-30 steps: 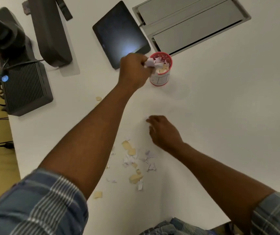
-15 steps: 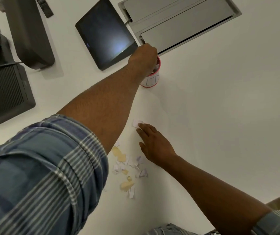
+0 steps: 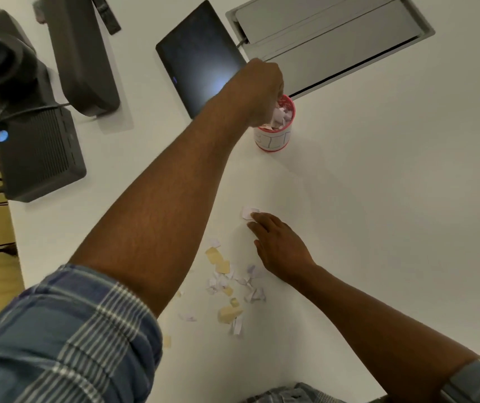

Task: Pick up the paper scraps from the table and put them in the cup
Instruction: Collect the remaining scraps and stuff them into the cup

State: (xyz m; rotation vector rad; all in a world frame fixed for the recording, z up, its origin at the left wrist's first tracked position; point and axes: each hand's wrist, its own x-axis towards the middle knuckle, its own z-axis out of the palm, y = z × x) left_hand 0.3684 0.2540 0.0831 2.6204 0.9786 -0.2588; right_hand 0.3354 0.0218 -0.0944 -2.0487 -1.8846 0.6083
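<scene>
Left hand point(image 3: 262, 91) bunched over the cup point(image 3: 275, 132), grip hidden; cannot tell. Right hand point(image 3: 279, 245) open, fingertips touching a white scrap point(image 3: 247, 212) on the worktop point(image 3: 378, 199). Paper scraps point(image 3: 227, 286) nearby look featherlight and flimsy: pinch edges or slide together.

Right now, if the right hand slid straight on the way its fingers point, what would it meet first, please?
The white scrap at the right hand fingertips; they seem to touch it already.
</scene>
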